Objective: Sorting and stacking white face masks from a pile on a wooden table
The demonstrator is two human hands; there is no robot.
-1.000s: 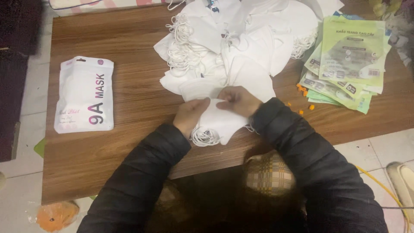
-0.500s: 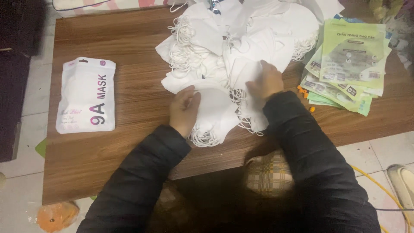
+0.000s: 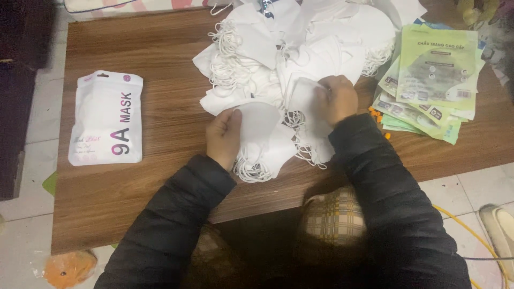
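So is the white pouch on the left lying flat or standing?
Flat: the white pouch lies face up on the wooden table, apart from both hands.

Table [image 3: 160, 59]: brown wood-grain top, smooth, faint sheen. Masks [image 3: 300, 64], far centre: white matt nonwoven cloth with thin elastic loops. Pouch [image 3: 106, 118], left: white glossy plastic film. Packets [image 3: 433, 80], right: green glossy printed plastic. Sleeves [image 3: 385, 182], near: black quilted cloth, slight sheen. Floor [image 3: 476, 184]: pale smooth tile.

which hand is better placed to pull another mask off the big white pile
Right, most likely. The right hand already rests on a mask at the edge of the pile, while the left hand holds the small stack nearer the table edge.
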